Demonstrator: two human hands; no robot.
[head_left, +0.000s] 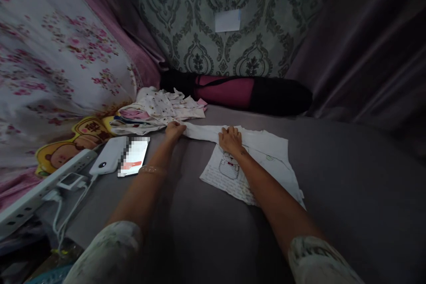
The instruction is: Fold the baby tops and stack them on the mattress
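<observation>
A white long-sleeved children's shirt (266,164) lies spread on the grey sheet, with a cartoon bear and lines of print on its front. One sleeve (201,132) stretches out to the left. My left hand (175,130) is closed on the end of this sleeve. Near the shoulder, my right hand (230,140) rests on the shirt with its fingers bent into the fabric. My right forearm covers part of the bear print.
A pile of light clothes (159,106) lies beyond my left hand. At left are a phone (135,157), a white power bank (109,155), a power strip (49,191) with cables and a yellow cushion (66,146). A black and pink long bag (233,93) lies along the wall.
</observation>
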